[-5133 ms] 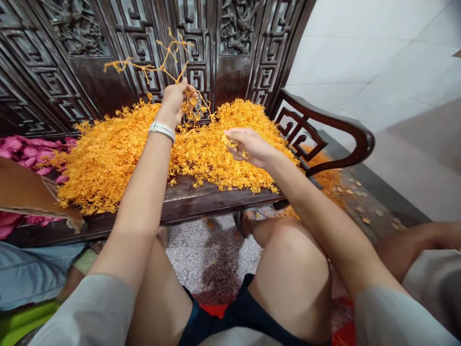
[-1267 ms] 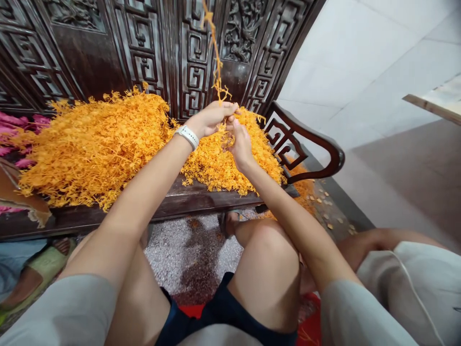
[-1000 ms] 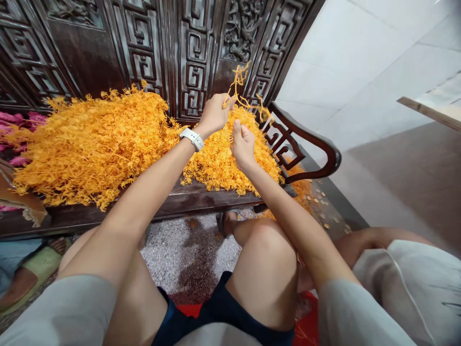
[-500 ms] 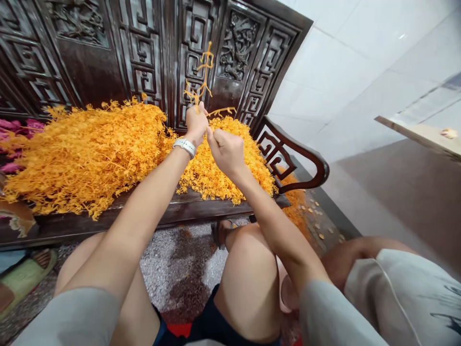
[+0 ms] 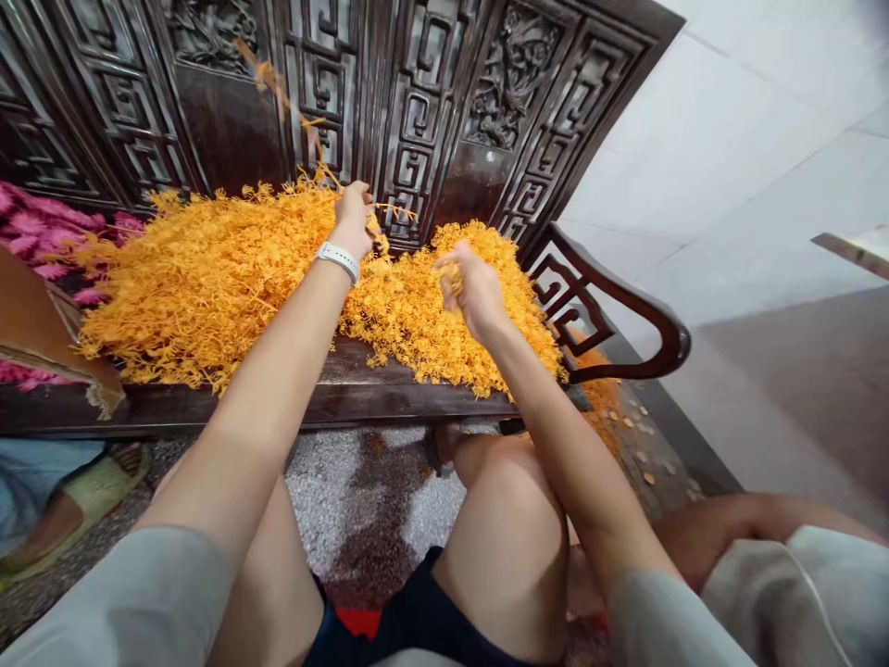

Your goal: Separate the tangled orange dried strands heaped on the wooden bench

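With the left hand [image 5: 354, 220] I am keeping the grip pinched on an orange stem [image 5: 273, 81], which is extending up and leftward above the larger orange heap [image 5: 215, 278], in front of the carved backrest [image 5: 229, 139]. With the right hand [image 5: 472, 287], apart from the left and above the smaller orange heap [image 5: 444, 343], I am curling the grip around orange florets [image 5: 453, 276], though motion blur is leaving its firmness uncertain. Both heaps are resting on the dark wooden worktop [image 5: 389, 405], the smaller one lying near the armrest [image 5: 645, 333].
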`<state>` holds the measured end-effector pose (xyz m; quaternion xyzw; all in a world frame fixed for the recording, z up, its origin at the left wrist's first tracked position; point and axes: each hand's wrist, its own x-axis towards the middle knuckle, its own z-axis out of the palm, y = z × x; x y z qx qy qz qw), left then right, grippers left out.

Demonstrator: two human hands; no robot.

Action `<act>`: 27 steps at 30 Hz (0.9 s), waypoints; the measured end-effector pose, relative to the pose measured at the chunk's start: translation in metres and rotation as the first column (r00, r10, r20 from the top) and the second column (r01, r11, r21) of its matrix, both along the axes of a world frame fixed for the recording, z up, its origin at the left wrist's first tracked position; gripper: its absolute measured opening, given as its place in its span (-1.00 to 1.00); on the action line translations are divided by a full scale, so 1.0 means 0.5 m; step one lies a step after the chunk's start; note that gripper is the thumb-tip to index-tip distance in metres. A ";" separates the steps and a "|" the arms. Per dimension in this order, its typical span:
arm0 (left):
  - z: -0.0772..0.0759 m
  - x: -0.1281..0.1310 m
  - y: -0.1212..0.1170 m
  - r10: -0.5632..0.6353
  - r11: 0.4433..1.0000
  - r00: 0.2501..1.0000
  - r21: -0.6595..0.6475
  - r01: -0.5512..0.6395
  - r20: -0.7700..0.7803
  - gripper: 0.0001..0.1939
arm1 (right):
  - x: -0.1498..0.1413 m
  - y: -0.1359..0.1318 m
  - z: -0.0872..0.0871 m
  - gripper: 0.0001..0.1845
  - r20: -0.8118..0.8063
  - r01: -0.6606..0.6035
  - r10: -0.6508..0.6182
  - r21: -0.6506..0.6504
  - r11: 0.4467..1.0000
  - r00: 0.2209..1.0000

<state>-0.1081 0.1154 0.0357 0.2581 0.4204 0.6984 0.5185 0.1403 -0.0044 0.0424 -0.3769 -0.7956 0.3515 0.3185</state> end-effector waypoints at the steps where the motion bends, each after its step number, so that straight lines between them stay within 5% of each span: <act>1: 0.008 0.023 -0.011 0.048 0.999 0.998 -0.013 -0.048 0.046 -0.59 | 0.021 0.045 -0.028 -0.27 0.008 0.208 -0.208 -0.032 0.978 0.978; 3: 0.020 0.068 -0.034 0.085 0.996 0.994 -0.015 -0.084 0.069 -0.66 | 0.064 0.108 -0.073 -0.11 0.087 0.512 -0.511 0.003 0.859 0.855; 5: 0.027 0.106 -0.054 0.042 0.999 0.999 0.023 -0.043 0.030 -0.71 | 0.095 0.135 -0.099 0.03 0.125 0.571 -0.573 0.055 0.819 0.810; 10: 0.032 0.166 -0.083 -0.162 0.981 0.977 0.085 0.174 -0.138 -0.73 | 0.082 0.114 -0.097 -0.03 -0.106 0.459 -0.447 0.153 0.875 0.888; 15: 0.055 0.204 -0.117 -0.310 0.944 0.922 0.043 0.328 -0.234 -0.70 | 0.057 0.082 -0.079 -0.15 -0.081 0.382 -0.382 0.389 0.838 0.920; 17: 0.066 0.211 -0.130 -0.358 0.924 0.898 0.041 0.380 -0.256 -0.71 | 0.054 0.078 -0.081 -0.28 -0.117 0.377 -0.359 0.326 0.867 0.926; 21: 0.073 0.217 -0.142 -0.415 0.877 0.852 0.108 0.468 -0.321 -0.70 | 0.037 0.075 -0.087 -0.34 -0.386 0.271 -0.280 -0.077 0.959 0.879; 24: 0.063 0.228 -0.145 -0.363 0.876 0.840 0.160 0.455 -0.403 -0.60 | 0.023 0.073 -0.084 -0.34 -0.529 0.189 -0.325 -0.296 0.936 0.784; 27: 0.050 0.243 -0.148 -0.304 0.889 0.832 0.175 0.423 -0.465 -0.54 | 0.022 0.072 -0.077 -0.35 -0.570 0.180 -0.375 -0.369 0.912 0.731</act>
